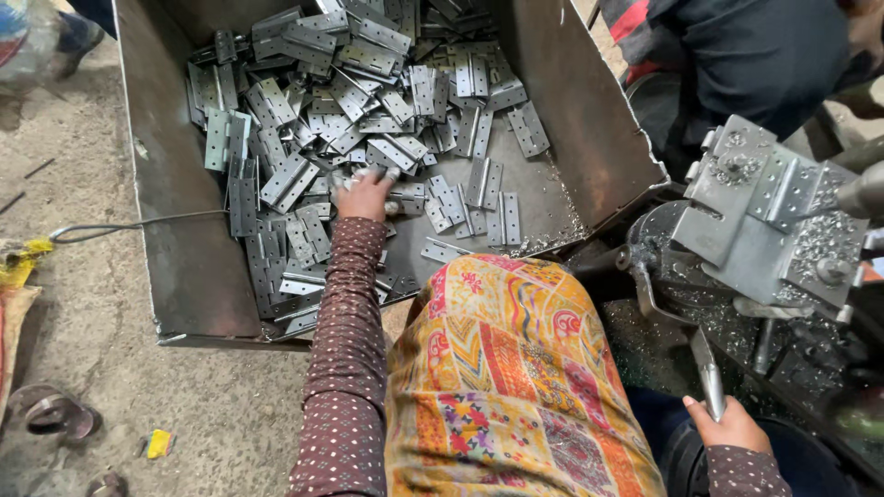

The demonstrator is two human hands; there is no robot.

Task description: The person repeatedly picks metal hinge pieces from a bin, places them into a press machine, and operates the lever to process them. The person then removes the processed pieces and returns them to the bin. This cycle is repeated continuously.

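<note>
floor: dusty concrete under a metal bin (175,276)
hinges (304,138): grey heap inside the bin
left hand (366,195): fingers curled on hinges in the heap, picking step by the look
right hand (732,425): closed around a lever (707,368) of the press jig (764,221)
in the way: patterned cloth (506,368) over the lap, a co-worker behind

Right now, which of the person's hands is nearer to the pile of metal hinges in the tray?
Left. The left hand reaches into the pile of metal hinges in the tray; the right hand grips a lever handle at the machine, well apart.

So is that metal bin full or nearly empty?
Partly full: hinges heap at the metal bin's far end, bare floor shows near the right wall.
</note>
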